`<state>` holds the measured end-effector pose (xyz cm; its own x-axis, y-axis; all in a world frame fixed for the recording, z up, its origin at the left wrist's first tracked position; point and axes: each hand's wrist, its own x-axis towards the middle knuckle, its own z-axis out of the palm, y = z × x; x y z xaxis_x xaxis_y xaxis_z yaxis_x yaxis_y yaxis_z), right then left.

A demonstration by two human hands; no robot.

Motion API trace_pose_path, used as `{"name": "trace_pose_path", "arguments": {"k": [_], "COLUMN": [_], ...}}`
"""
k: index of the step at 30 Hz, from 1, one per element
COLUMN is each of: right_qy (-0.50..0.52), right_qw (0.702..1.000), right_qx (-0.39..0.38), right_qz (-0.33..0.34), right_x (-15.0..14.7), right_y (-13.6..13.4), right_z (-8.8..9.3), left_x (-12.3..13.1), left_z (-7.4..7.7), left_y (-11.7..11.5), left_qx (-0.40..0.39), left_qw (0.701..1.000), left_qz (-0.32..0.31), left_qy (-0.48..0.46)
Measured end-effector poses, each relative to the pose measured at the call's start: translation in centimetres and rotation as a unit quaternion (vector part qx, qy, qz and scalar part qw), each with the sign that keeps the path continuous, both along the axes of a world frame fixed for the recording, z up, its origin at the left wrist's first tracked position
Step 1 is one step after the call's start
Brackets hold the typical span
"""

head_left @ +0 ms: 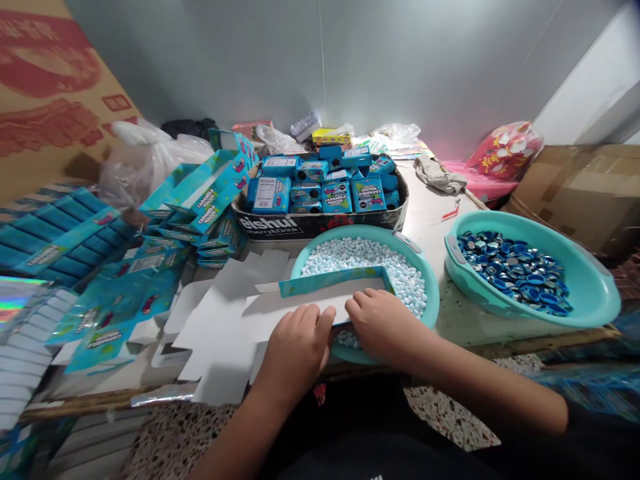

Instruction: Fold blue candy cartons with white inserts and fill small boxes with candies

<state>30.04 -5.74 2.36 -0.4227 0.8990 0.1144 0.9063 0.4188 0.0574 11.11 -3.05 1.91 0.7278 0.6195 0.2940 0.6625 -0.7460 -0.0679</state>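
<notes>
One part-folded carton, above the basin of pellets, is being gripped along its near edge by left hand and right hand, tearing possibly being risked by uneven pressing.

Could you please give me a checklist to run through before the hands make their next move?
1. Both hands on the carton: ok; the left hand and right hand grip the near side of the carton.
2. Carton fully folded: not ok; its far wall stands, but the left end is open.
3. Carton clear of the white pellets beneath: cannot tell; its underside is hidden.
4. Flat white cardboard close by: ok, just left of the carton.
5. Basin of blue pieces clear of both hands: ok, off to the right.
</notes>
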Motion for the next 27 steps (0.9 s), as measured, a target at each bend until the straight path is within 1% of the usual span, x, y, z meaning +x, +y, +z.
{"name": "trace_pose_path", "arguments": {"k": [5,8,12,14,16,18,20,21,22,23,24,25,27], "right_qy": [0.004,0.017,0.028,0.035,0.043,0.046,0.045,0.045,0.046,0.047,0.047,0.046,0.039], "right_qw": [0.999,0.998,0.998,0.998,0.998,0.997,0.996,0.994,0.993,0.992,0.991,0.991,0.991], "right_qx": [-0.039,-0.055,-0.063,-0.057,-0.052,-0.054,-0.068,-0.078,-0.087,-0.095,-0.098,-0.098,-0.094], "right_qz": [0.006,0.003,-0.003,-0.003,-0.002,0.012,0.041,0.055,0.067,0.074,0.079,0.082,0.089], "right_x": [0.1,0.2,0.1,0.1,0.1,0.3,0.8,1.0,1.3,1.5,1.7,1.8,1.8], "right_y": [0.1,0.2,0.4,0.5,0.4,0.4,0.4,0.4,0.5,0.5,0.5,0.5,0.5], "right_z": [-0.2,0.0,0.3,0.4,0.6,0.9,1.3,1.5,1.7,1.9,2.1,2.2,2.4], "left_x": [-0.1,0.3,1.0,1.2,1.1,0.6,-0.4,-1.0,-1.6,-2.1,-2.6,-2.9,-3.2], "left_z": [0.3,0.4,0.1,0.0,0.2,1.0,2.2,2.8,3.4,3.8,4.1,4.2,3.9], "left_y": [0.1,0.6,1.2,1.2,1.2,1.3,1.9,2.3,2.9,3.6,4.4,5.1,6.6], "left_qx": [-0.085,-0.105,-0.133,-0.157,-0.186,-0.236,-0.271,-0.258,-0.225,-0.18,-0.141,-0.121,-0.145], "left_qw": [0.996,0.993,0.987,0.981,0.975,0.966,0.958,0.958,0.963,0.971,0.98,0.987,0.987], "left_qz": [0.025,0.057,0.061,0.071,0.083,0.088,0.088,0.09,0.094,0.096,0.09,0.08,0.06], "left_qy": [-0.01,0.024,0.073,0.088,0.091,0.053,-0.036,-0.082,-0.115,-0.125,-0.109,-0.074,0.016]}}
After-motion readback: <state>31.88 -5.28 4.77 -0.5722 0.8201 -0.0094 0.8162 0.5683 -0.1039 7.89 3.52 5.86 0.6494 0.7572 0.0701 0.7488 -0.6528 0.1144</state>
